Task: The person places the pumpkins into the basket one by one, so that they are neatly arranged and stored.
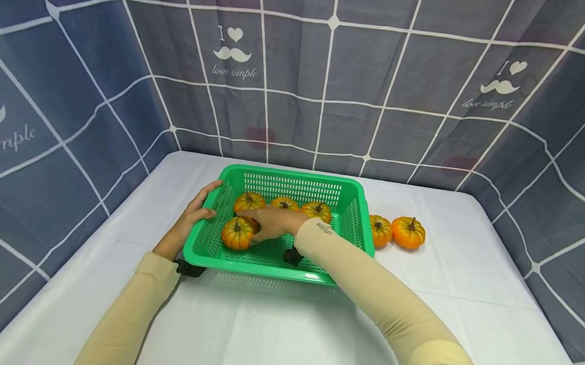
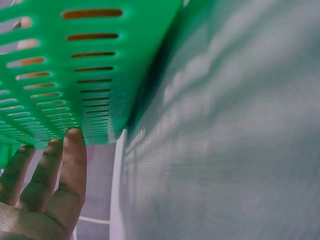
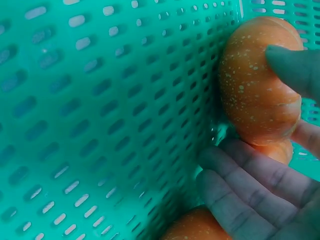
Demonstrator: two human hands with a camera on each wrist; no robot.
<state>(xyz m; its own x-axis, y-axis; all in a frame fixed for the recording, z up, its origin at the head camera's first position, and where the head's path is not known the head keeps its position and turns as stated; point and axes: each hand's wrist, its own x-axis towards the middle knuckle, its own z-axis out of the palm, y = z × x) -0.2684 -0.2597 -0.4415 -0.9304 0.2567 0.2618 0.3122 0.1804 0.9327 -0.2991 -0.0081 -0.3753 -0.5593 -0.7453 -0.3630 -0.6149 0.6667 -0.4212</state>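
Note:
A green plastic basket (image 1: 270,266) with slotted walls holds several small orange pumpkins. My right hand (image 1: 274,222) reaches inside and grips the front-left pumpkin (image 1: 236,235). In the right wrist view its thumb (image 3: 295,67) lies on that pumpkin (image 3: 255,85), while other fingers (image 3: 260,195) extend below it. Behind stand three more: a left pumpkin (image 1: 249,201), a middle pumpkin (image 1: 285,202) and a right pumpkin (image 1: 317,209). My left hand (image 1: 189,219) holds the basket's left side, thumb at the rim. Fingertips (image 2: 74,135) touch the slotted wall (image 2: 95,55) from outside in the left wrist view.
Two pumpkins lie outside the basket on its right: a nearer pumpkin (image 1: 380,232), partly hidden by the basket wall, and a farther pumpkin (image 1: 409,233). A white cloth (image 1: 268,326) covers the table. Grey-blue checked curtains (image 1: 295,118) surround its back and sides.

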